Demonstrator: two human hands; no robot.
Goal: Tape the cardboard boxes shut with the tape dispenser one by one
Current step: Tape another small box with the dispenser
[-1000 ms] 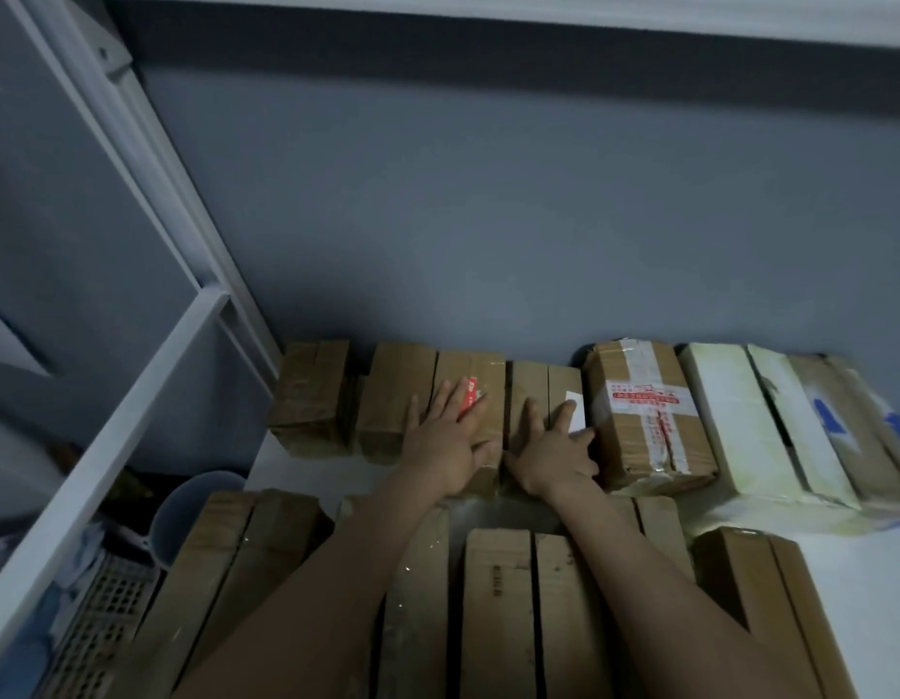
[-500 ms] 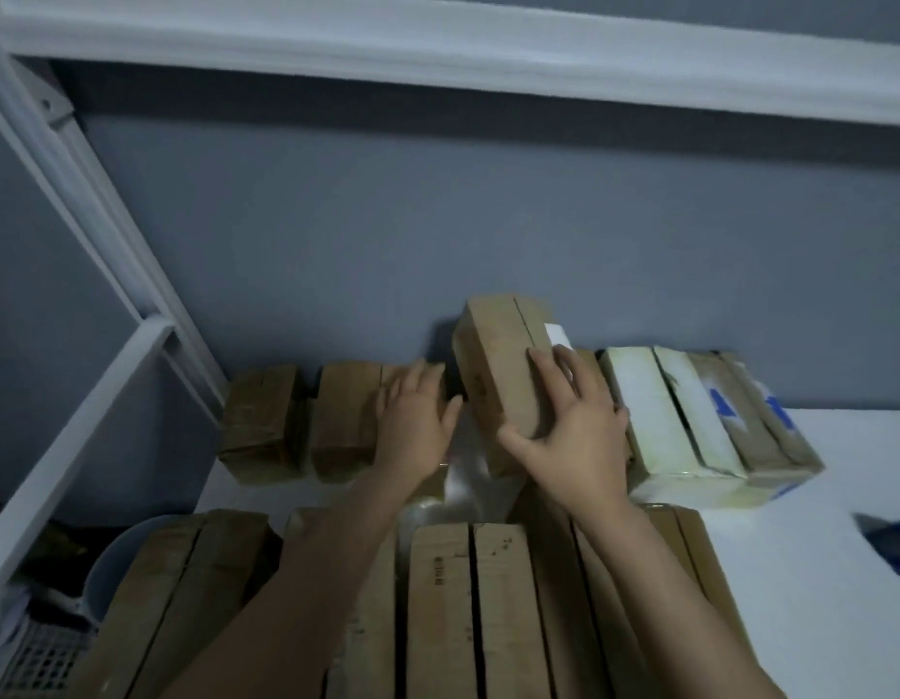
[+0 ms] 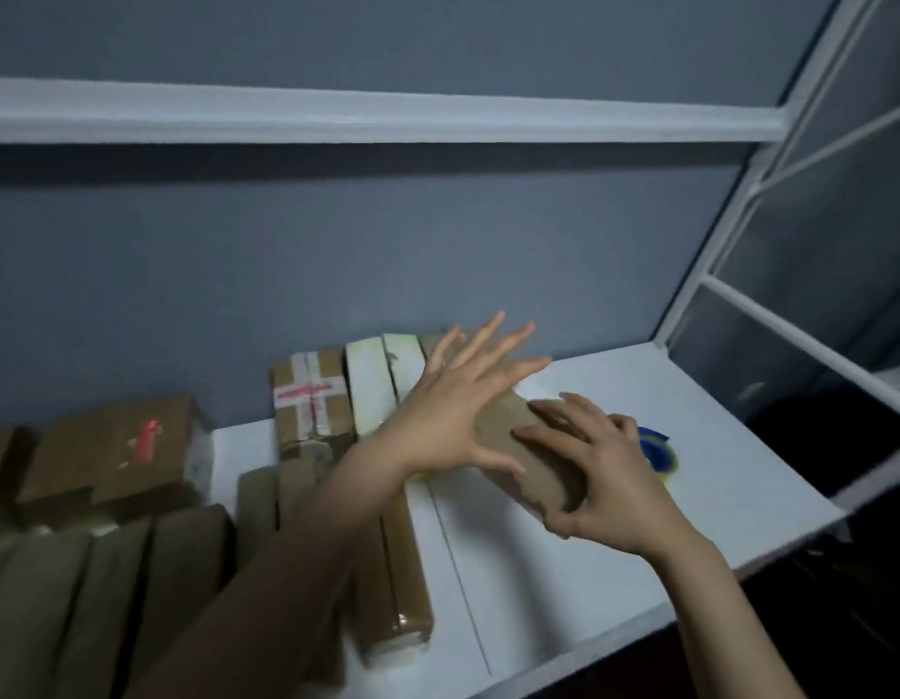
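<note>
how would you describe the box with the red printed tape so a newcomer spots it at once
Look to the back of the white table, where it meets the grey wall. In the row there, the taped box is the brown one just left of the pale boxes. It alone wears a cross of white tape with red print.

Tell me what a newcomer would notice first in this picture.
Two bare hands in the middle draw the eye: the right hand grips the near end of a plain brown cardboard box, while the left hand lies spread open over its far end. Right of them, on the white tabletop, a blue tape dispenser peeks out, and by the grey wall lies a brown box crossed with white-and-red tape.
</note>
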